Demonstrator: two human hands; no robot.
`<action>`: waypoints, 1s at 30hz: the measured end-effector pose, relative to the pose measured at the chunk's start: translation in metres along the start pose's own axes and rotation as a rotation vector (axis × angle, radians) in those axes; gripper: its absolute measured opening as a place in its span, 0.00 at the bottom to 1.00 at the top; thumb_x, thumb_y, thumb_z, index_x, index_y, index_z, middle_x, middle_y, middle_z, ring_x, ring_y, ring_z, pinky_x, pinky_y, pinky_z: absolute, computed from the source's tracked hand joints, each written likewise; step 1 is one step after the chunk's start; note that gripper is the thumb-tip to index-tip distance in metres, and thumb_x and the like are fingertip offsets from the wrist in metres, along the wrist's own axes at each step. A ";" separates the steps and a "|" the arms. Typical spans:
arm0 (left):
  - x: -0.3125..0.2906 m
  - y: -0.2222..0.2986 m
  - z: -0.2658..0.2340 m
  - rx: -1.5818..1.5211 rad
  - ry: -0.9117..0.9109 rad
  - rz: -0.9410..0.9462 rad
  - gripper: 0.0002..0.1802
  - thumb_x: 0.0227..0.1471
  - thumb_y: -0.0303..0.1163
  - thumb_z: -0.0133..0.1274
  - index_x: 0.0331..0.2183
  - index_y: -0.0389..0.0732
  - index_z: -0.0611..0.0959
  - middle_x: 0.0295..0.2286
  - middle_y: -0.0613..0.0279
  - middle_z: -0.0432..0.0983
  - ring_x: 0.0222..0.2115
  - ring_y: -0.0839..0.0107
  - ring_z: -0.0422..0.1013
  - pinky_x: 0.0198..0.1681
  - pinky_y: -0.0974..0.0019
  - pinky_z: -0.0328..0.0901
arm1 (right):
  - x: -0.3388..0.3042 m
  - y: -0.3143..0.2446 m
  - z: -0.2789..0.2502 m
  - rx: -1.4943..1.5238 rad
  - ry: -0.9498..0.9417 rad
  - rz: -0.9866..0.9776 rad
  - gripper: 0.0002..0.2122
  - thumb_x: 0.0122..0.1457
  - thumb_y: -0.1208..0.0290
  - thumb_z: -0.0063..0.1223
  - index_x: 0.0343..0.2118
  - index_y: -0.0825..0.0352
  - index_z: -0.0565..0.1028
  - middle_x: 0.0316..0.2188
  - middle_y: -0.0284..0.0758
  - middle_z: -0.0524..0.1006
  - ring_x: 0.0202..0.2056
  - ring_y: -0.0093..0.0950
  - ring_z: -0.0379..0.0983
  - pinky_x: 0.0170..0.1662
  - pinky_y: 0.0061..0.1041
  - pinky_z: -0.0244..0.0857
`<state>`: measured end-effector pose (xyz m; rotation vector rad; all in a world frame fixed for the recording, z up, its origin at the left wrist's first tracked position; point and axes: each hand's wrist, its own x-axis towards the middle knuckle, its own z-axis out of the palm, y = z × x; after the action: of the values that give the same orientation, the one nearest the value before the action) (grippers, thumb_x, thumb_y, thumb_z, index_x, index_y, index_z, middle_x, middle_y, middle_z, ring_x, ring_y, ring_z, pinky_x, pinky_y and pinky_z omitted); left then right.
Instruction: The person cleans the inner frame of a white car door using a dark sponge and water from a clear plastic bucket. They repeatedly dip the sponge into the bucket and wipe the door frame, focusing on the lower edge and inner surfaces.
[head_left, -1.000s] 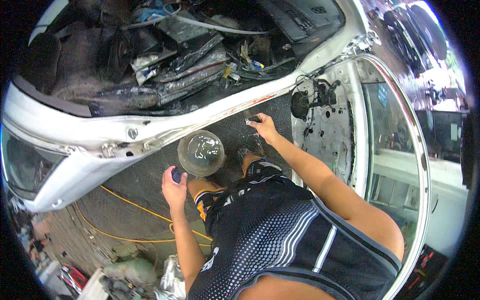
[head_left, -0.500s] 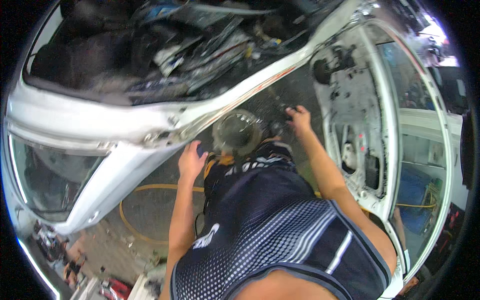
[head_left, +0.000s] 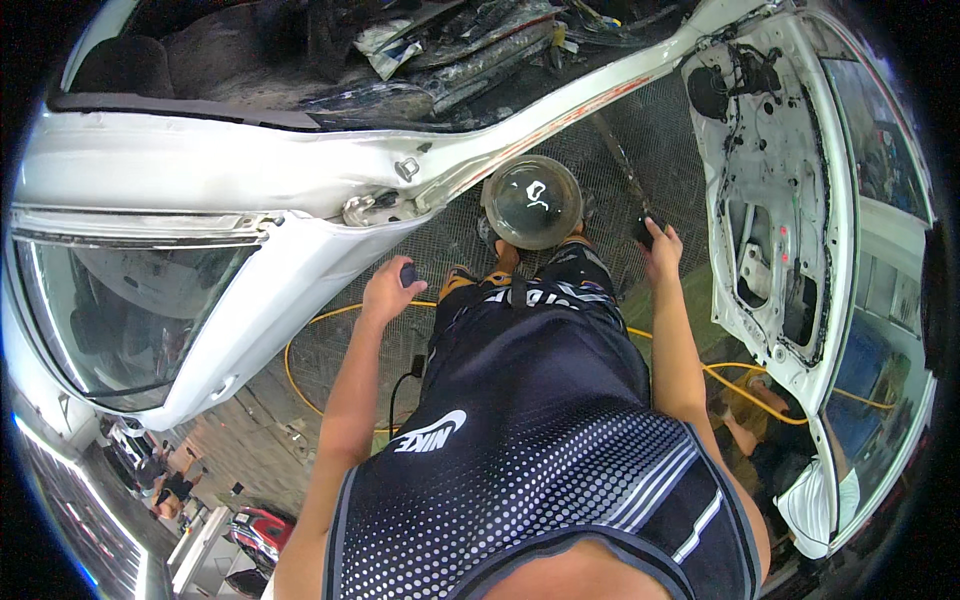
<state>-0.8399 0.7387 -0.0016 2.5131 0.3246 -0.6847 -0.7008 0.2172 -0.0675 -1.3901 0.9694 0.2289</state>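
My left hand (head_left: 388, 292) is closed round a small dark block (head_left: 408, 274), beside the lower corner of the white car body (head_left: 280, 165). In my right hand (head_left: 662, 252), between the bucket and the open car door (head_left: 765, 190), the fingers hold a dark object (head_left: 645, 230) whose kind I cannot make out. A thin dark strip (head_left: 624, 165) runs away from it; whether the two are joined is unclear. A round bucket of water (head_left: 532, 205) stands on the floor just past my feet, apart from both hands.
Dirty strips and panels (head_left: 480, 70) lie inside the car. A yellow hose (head_left: 292, 368) loops on the floor and runs behind me to the right. Another person (head_left: 780, 445) is low down behind the door. A red machine (head_left: 262, 540) stands at the lower left.
The view has shifted, so the car and bucket sit higher and the door farther right. My hands are farther apart and nearer my body relative to the bucket. Both remain closed.
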 end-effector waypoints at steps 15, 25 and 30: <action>-0.100 -0.054 0.098 -0.264 -0.045 -0.711 0.38 0.45 0.54 0.69 0.50 0.38 0.80 0.43 0.43 0.82 0.47 0.47 0.77 0.51 0.51 0.70 | 0.135 -0.080 -0.032 -0.076 0.123 -0.031 0.10 0.59 0.69 0.65 0.41 0.66 0.78 0.38 0.34 0.79 0.39 0.31 0.76 0.35 0.34 0.72; -0.097 0.130 0.160 -0.460 0.248 -0.941 0.32 0.42 0.49 0.71 0.44 0.38 0.83 0.37 0.47 0.82 0.39 0.50 0.79 0.44 0.54 0.72 | 0.304 -0.180 0.018 -0.675 -0.448 -0.097 0.06 0.59 0.71 0.62 0.39 0.64 0.80 0.31 0.28 0.80 0.32 0.24 0.77 0.34 0.26 0.72; -0.073 0.228 0.158 -0.582 0.387 -0.939 0.32 0.45 0.47 0.71 0.47 0.37 0.82 0.36 0.47 0.83 0.38 0.53 0.80 0.43 0.55 0.72 | 0.372 -0.221 0.036 -0.763 -0.497 -0.149 0.08 0.59 0.75 0.62 0.41 0.64 0.82 0.31 0.28 0.81 0.30 0.22 0.77 0.30 0.24 0.69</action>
<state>-0.8859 0.4557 0.0138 1.8135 1.6345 -0.3171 -0.3113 0.0528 -0.1681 -1.9526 0.3538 0.8514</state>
